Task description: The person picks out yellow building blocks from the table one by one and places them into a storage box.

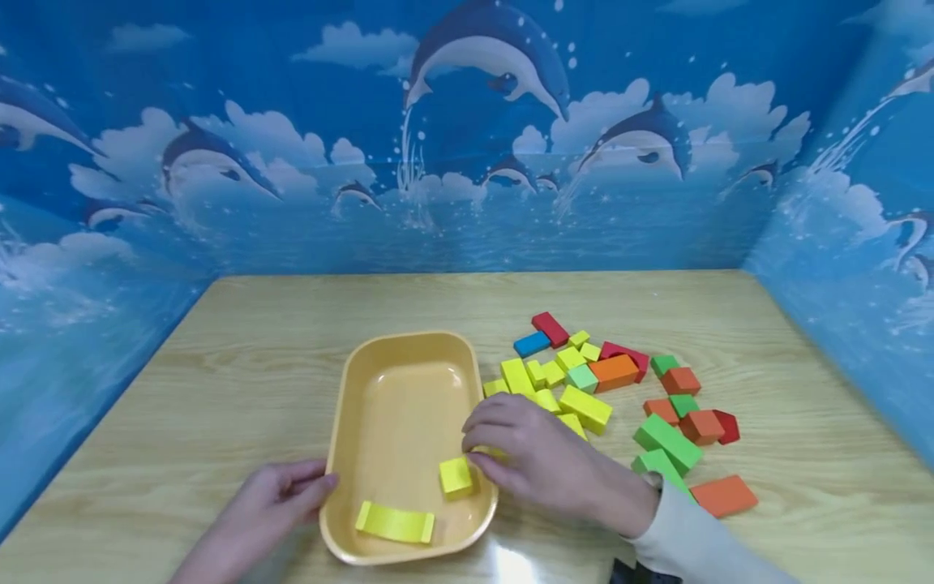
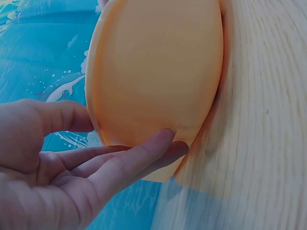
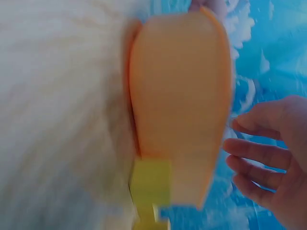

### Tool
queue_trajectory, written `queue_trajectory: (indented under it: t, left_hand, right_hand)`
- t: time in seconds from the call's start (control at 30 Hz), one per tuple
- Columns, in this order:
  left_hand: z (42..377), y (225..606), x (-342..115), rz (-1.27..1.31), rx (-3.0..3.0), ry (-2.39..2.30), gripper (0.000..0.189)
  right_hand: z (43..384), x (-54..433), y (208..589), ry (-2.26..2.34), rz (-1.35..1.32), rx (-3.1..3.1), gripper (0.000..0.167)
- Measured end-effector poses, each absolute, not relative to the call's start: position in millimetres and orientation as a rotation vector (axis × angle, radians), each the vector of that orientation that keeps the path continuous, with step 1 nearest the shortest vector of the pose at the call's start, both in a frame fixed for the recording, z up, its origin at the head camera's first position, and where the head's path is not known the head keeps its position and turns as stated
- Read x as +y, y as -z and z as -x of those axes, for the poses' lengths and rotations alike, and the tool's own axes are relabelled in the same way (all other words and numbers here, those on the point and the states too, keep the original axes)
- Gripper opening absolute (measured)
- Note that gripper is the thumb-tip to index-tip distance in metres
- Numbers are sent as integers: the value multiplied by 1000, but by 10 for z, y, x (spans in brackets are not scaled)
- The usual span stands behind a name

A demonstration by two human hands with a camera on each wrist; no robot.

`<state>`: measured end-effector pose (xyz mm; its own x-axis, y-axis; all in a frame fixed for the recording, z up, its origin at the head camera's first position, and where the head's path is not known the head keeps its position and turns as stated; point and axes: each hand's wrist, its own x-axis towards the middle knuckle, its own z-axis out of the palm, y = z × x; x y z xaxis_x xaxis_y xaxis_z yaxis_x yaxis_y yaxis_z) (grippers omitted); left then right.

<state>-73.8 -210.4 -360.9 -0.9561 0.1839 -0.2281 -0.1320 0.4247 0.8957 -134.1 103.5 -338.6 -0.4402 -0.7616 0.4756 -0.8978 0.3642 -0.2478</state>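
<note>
A tan plastic tray [image 1: 409, 405] stands on the table in front of me. In the head view, my left hand [image 1: 273, 503] holds its left rim, the thumb at the edge. The left wrist view shows that hand's fingers [image 2: 139, 160] against the outer wall. Above the right rim hovers my right hand [image 1: 525, 454], fingers loosely bent; the right wrist view shows nothing between them. Just by its fingertips, a yellow cube [image 1: 456, 477] sits inside the tray. A yellow arched block [image 1: 396, 522] lies near the tray's front end. My right hand partly covers yellow blocks beside the tray.
Several yellow blocks [image 1: 586, 408] spread out right of the tray. Farther right lie green blocks [image 1: 667, 442], orange blocks [image 1: 724, 495] and red ones [image 1: 550, 328]. A blue block [image 1: 532, 344] is at the back. Dolphin-printed curtains [image 1: 467, 227] border the table.
</note>
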Motion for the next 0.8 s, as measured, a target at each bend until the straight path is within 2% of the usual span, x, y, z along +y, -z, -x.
queue_trajectory:
  t: [0.13, 0.47, 0.6, 0.8]
  left_hand:
    - [733, 3622, -2142, -89, 2389, -1548, 42]
    - [761, 3577, -2041, 160, 2442, -1406, 44]
    - [781, 3573, -2011, 250, 2443, -1367, 43]
    - [770, 3601, -2016, 209, 2483, -1353, 43]
  right_hand:
    - [1402, 1294, 3340, -730, -1328, -2427, 12]
    - [1484, 1906, 3395, -572, -898, -2703, 22]
    - [1480, 2049, 3464, -550, -802, -2787, 26]
    - [1473, 2114, 3582, -531, -715, -2860, 30]
